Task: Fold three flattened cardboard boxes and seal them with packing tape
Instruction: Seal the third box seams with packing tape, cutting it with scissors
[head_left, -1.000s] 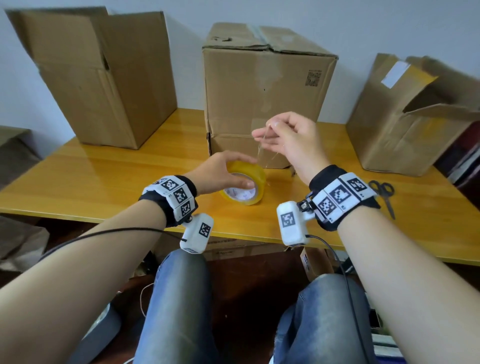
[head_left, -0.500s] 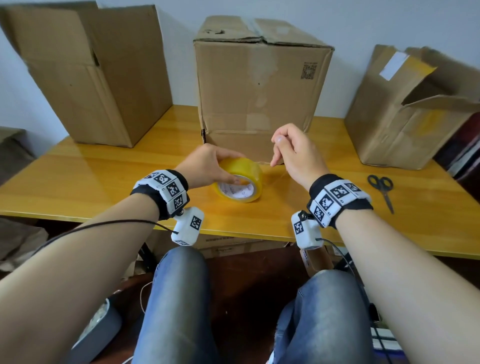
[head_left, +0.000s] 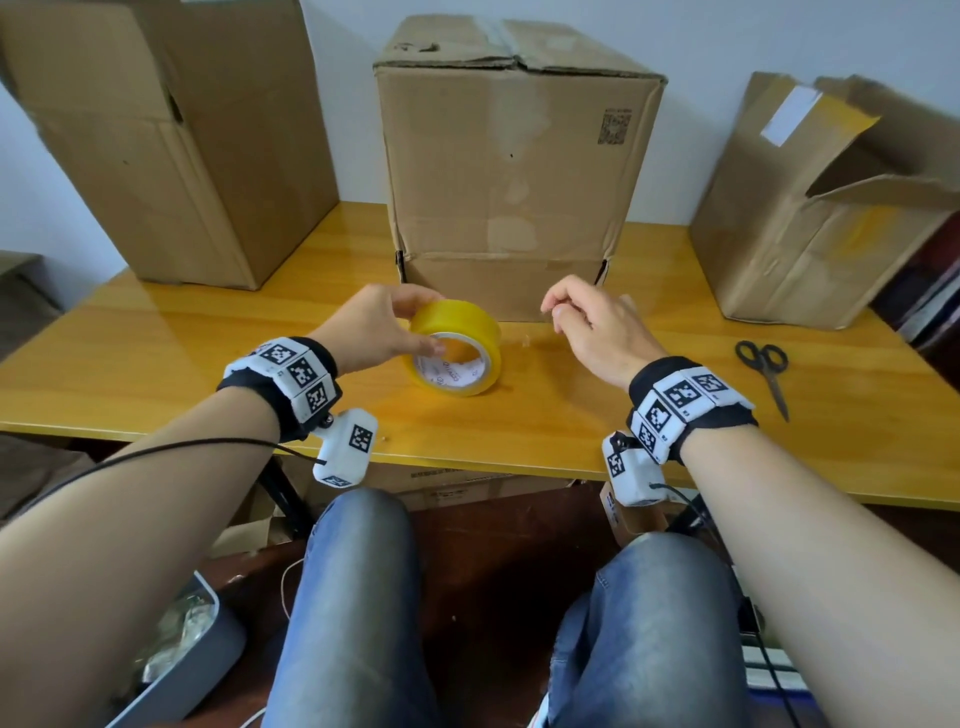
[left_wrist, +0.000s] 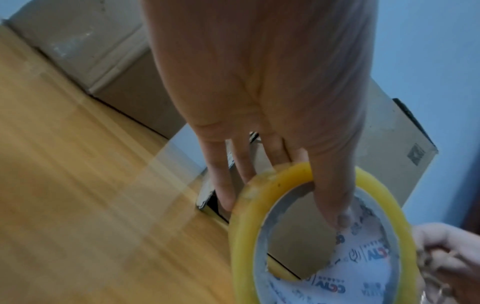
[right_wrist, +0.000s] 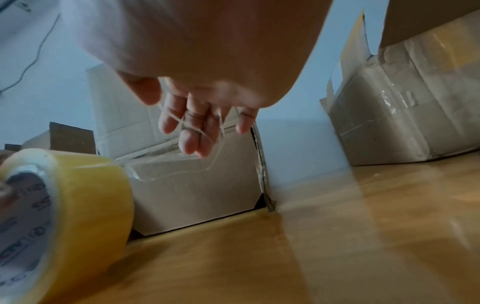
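Observation:
A yellow roll of packing tape (head_left: 457, 332) stands on edge on the wooden table (head_left: 156, 364), just in front of the middle cardboard box (head_left: 514, 156). My left hand (head_left: 374, 327) grips the roll, thumb inside the core and fingers over the top; the left wrist view shows the roll (left_wrist: 241, 226) under that hand (left_wrist: 259, 82). My right hand (head_left: 587, 327) hovers to the right of the roll with curled fingers. In the right wrist view a thin, twisted strip of clear tape (right_wrist: 176, 172) runs from the roll (right_wrist: 85, 195) up to the fingers of my right hand (right_wrist: 197, 127) and clings to them.
An open box (head_left: 171, 140) stands at the back left and a tilted box (head_left: 810, 208) with loose flaps at the back right. Black scissors (head_left: 763, 364) lie on the table to the right of my right wrist. My knees are below the table's front edge.
My right hand has come down from in front of the middle box and shifted right, away from the roll. My left hand has kept its hold on the roll.

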